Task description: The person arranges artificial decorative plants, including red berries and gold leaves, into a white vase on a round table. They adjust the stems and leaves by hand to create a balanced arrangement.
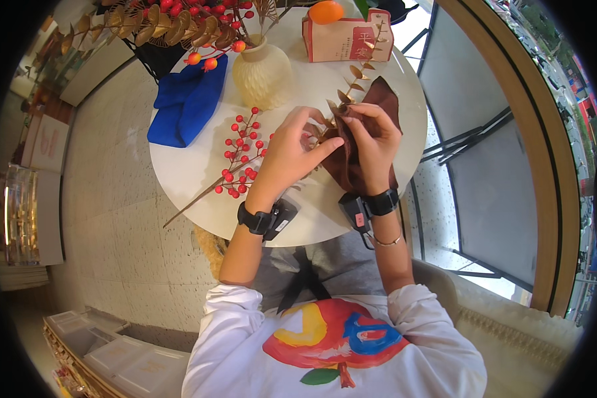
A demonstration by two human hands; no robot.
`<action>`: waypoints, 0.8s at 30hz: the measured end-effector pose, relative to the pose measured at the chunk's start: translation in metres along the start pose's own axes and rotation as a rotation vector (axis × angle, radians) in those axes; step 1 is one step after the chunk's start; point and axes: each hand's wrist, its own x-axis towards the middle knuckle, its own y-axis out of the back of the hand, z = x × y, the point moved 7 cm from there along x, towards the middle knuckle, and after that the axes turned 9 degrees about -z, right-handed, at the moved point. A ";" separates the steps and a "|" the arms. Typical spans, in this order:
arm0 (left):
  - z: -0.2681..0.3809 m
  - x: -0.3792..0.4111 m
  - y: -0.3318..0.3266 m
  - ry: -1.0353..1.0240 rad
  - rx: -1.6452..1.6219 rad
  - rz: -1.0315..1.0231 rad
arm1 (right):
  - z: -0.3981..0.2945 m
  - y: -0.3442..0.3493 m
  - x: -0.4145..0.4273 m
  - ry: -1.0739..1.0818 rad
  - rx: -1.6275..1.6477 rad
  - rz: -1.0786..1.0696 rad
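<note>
My right hand [373,134] pinches the upper edge of a brown cloth [384,102] against a stem with golden artificial leaves [356,79]. Thumb and index finger of my left hand [296,149] are spread at the cloth's left side; whether they grip anything is unclear. The cloth hangs in folds below my fingers and over the right part of the white round table [298,226]. A sprig of red artificial berries [239,159] lies left of my left hand, its brown stem reaching the table's edge. My fingers partly cover the golden stem.
A cream ribbed vase [262,74] with golden leaves and red berries stands behind my hands. Left of it lies a folded blue cloth [186,107]. At the back right are a printed paper package [328,42] and an orange fruit [327,12]. A window frame [542,149] runs along the right.
</note>
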 end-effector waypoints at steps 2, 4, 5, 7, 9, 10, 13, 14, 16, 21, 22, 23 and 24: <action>0.015 -0.003 0.004 0.051 0.242 0.023 | -0.001 0.008 0.000 0.014 -0.098 0.070; 0.033 -0.007 0.009 0.097 0.414 0.052 | -0.001 0.009 0.001 0.000 -0.093 0.119; 0.032 -0.007 0.005 0.082 0.433 0.035 | -0.001 0.010 0.000 -0.007 -0.091 0.144; 0.028 -0.008 0.001 0.054 0.475 0.015 | 0.000 0.008 0.000 -0.042 -0.038 0.155; 0.018 -0.005 0.002 0.083 0.332 -0.022 | 0.004 0.012 -0.002 -0.094 0.031 0.171; 0.014 -0.004 0.003 0.097 0.259 -0.042 | 0.006 0.015 -0.004 -0.088 0.081 0.208; 0.003 -0.001 0.010 0.184 -0.180 -0.074 | 0.011 0.023 -0.007 -0.075 0.197 0.321; -0.005 -0.002 0.011 0.194 -0.373 -0.053 | 0.013 0.029 -0.007 -0.075 0.211 0.360; -0.010 -0.003 0.009 0.237 -0.602 -0.197 | 0.016 0.036 -0.009 -0.083 0.221 0.408; -0.003 -0.008 -0.003 0.269 -1.100 -0.440 | 0.006 0.014 -0.004 -0.011 0.235 0.134; -0.005 -0.007 -0.006 0.276 -1.151 -0.442 | 0.001 0.008 -0.003 0.019 0.236 0.091; -0.008 -0.007 -0.010 0.287 -1.185 -0.460 | -0.004 0.002 -0.002 0.050 0.236 0.047; -0.010 -0.007 -0.014 0.298 -1.220 -0.479 | -0.005 0.000 -0.003 0.035 0.290 0.031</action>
